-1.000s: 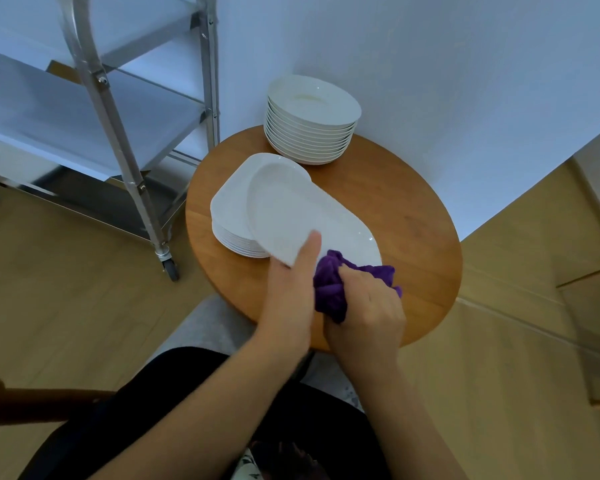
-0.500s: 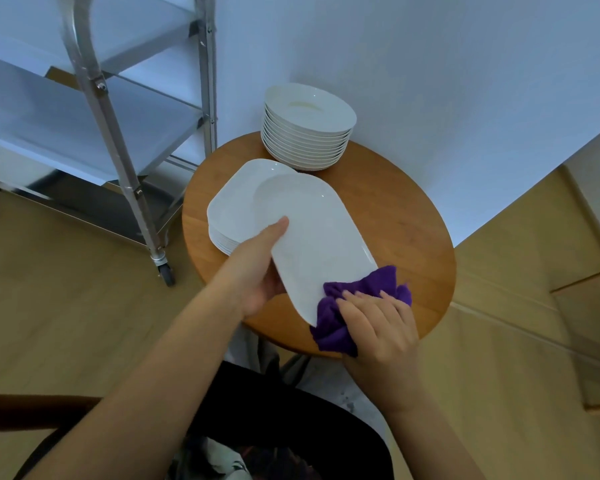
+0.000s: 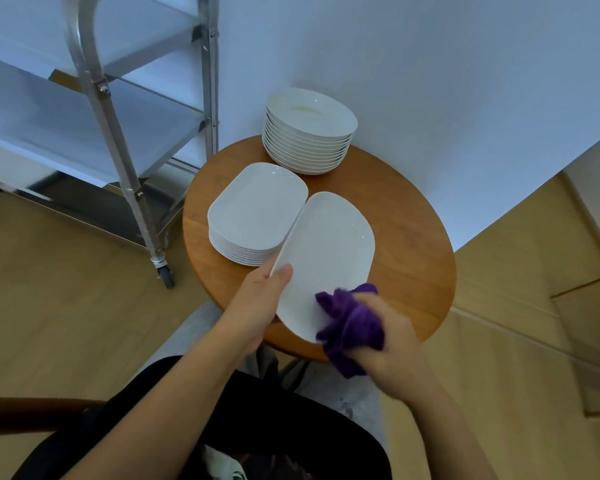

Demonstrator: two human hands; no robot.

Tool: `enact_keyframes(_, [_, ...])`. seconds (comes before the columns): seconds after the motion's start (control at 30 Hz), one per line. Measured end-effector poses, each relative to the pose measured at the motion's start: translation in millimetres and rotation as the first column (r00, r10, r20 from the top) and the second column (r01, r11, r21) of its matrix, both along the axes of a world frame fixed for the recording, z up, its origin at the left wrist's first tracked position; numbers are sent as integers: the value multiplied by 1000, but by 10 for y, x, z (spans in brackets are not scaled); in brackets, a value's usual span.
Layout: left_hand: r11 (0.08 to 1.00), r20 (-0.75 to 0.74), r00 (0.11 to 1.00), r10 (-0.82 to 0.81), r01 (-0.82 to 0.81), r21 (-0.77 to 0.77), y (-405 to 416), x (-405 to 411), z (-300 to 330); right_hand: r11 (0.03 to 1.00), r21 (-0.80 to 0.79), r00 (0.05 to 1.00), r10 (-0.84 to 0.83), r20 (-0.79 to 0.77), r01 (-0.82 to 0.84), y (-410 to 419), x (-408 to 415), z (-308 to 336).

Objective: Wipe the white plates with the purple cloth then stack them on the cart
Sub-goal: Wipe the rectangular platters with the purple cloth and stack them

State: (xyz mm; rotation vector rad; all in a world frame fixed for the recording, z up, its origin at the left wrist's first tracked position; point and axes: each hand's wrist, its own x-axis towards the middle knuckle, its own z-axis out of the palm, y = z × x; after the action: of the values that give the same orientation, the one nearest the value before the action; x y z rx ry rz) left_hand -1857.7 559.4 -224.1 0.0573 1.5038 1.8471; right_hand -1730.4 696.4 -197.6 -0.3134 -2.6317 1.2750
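My left hand grips the near left edge of a white oblong plate, thumb on top, holding it tilted above the round wooden table. My right hand clutches the bunched purple cloth and presses it against the plate's near end. A stack of several oblong white plates sits on the table's left side. A taller stack of round white plates stands at the back by the wall.
The metal cart with grey shelves stands left of the table, its caster wheel on the wooden floor. A white wall rises behind the table. My lap in dark clothes fills the bottom of the view.
The held plate has swung right, off the oblong stack, which now shows fully. The cloth hand has shifted along the plate's near end.
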Motion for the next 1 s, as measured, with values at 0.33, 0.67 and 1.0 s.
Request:
enact_keyframes(0.33, [988, -189, 980, -64, 89, 129, 16, 200, 134, 876, 18, 861, -471, -191, 483, 104, -666, 205])
enact_keyframes(0.67, [968, -82, 984, 159, -139, 208, -28, 65, 141, 985, 154, 994, -60, -89, 73, -479, -528, 12])
enact_keyframes(1.0, [985, -4, 992, 124, -124, -119, 279, 36, 264, 810, 573, 992, -111, -66, 129, -502, -313, -119])
